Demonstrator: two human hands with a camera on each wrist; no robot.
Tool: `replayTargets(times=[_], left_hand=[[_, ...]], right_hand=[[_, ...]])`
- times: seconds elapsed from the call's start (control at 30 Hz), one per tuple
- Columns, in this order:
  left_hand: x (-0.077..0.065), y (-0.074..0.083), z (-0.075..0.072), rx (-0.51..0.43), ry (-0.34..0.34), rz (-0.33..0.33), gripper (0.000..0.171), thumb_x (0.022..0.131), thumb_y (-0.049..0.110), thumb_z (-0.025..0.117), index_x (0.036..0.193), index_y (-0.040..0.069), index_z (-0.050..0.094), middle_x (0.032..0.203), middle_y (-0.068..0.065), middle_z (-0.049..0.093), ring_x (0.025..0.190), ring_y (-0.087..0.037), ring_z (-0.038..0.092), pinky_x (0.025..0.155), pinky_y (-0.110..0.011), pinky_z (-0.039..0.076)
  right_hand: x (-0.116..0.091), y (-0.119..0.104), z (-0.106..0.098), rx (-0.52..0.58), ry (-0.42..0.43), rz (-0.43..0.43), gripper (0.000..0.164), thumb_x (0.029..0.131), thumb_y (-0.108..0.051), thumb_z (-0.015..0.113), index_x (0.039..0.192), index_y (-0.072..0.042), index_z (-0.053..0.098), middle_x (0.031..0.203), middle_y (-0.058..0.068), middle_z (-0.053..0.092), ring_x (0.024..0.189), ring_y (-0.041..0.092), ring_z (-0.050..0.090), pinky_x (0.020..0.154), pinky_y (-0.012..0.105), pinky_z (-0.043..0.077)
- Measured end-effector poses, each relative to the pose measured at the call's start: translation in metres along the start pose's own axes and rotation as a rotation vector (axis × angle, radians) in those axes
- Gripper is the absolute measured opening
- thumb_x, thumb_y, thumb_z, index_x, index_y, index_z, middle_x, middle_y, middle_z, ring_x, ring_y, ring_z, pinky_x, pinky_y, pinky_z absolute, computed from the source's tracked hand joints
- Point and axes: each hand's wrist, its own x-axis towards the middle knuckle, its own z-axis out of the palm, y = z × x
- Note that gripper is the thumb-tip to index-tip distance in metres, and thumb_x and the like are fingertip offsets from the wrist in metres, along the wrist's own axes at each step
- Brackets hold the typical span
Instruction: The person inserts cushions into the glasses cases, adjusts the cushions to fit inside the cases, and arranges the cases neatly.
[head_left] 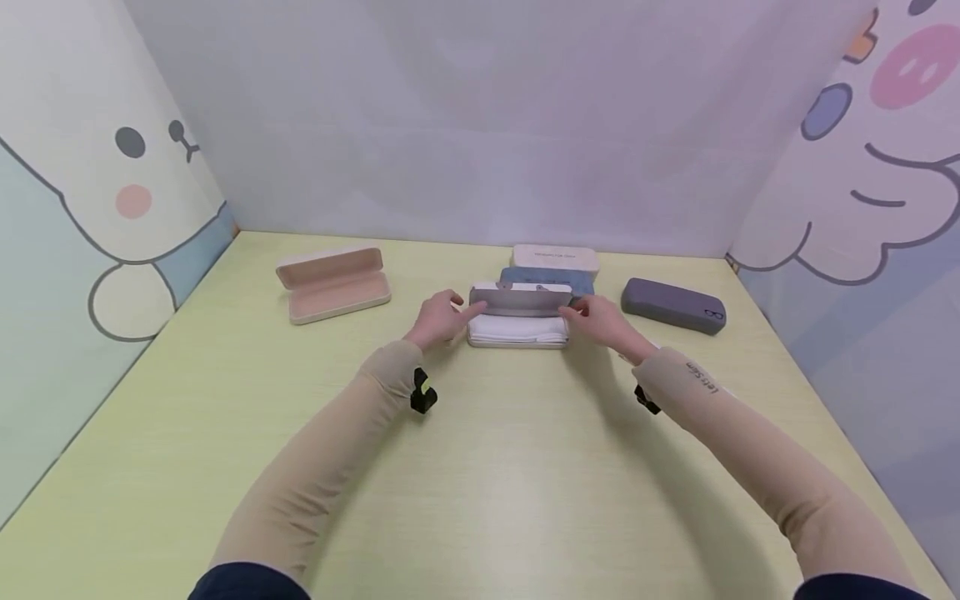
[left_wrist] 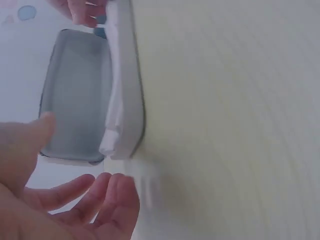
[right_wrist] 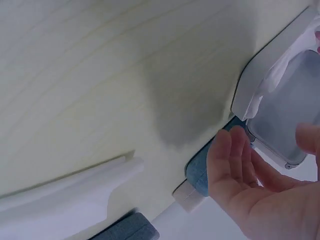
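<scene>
An eyeglass case (head_left: 519,344) stands with its lid (head_left: 520,301) raised, the grey lining facing me. Folded white cloth (head_left: 517,327) fills its base. At the left end of the case is my left hand (head_left: 438,318); the thumb reaches over the lid's edge and the other fingers are loosely bent, as the left wrist view shows. Beside the right end, my right hand (head_left: 600,321) has its thumb near the lid and its fingers (right_wrist: 240,152) loosely extended by the corner. Whether either hand touches the lid, I cannot tell.
Behind the case lie a blue case (head_left: 551,274) and a pale pink case (head_left: 555,257). A closed dark grey-purple case (head_left: 672,306) is at right, an opened pink one (head_left: 337,297) at left. The right wrist view shows a white item (right_wrist: 65,207) on the table.
</scene>
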Motion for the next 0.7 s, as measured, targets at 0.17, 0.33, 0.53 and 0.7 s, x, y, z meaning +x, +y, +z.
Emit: replayTargets(times=[0.17,0.33,0.53,0.7], left_hand=[[0.005,0.006,0.002,-0.114,-0.069,-0.107,0.073,0.093,0.061,0.04,0.137,0.002,0.038,0.124,-0.015,0.052,0.069,-0.016,0.054,0.069,-0.027,0.047],[0.01,0.008,0.009,-0.17,-0.071,-0.156,0.073,0.094,0.063,0.033,0.135,0.003,0.038,0.121,-0.014,0.052,0.072,-0.017,0.054,0.064,-0.026,0.048],[0.011,0.01,0.012,-0.211,-0.06,-0.172,0.067,0.095,0.059,0.035,0.133,0.004,0.041,0.116,-0.013,0.054,0.073,-0.018,0.055,0.061,-0.025,0.051],[0.007,0.011,0.006,-0.265,-0.072,-0.146,0.067,0.096,0.054,0.041,0.137,0.001,0.041,0.121,-0.016,0.054,0.078,-0.019,0.058,0.075,-0.034,0.057]], right_hand=[[0.0,-0.009,-0.002,0.219,-0.107,0.129,0.068,0.099,-0.053,0.026,0.137,0.001,0.04,0.116,0.025,0.055,0.102,0.032,0.061,0.081,0.037,0.055],[0.003,-0.016,0.001,0.305,-0.152,0.182,0.08,0.097,-0.06,0.017,0.148,0.002,0.017,0.138,0.027,0.041,0.115,0.04,0.056,0.089,0.043,0.054],[0.006,-0.017,0.005,0.309,-0.126,0.231,0.079,0.097,-0.059,0.023,0.148,0.001,0.017,0.132,0.024,0.043,0.109,0.033,0.056,0.081,0.039,0.057],[0.006,-0.018,0.001,0.368,-0.171,0.235,0.077,0.099,-0.055,0.027,0.15,0.001,0.009,0.135,0.028,0.041,0.111,0.036,0.056,0.088,0.041,0.054]])
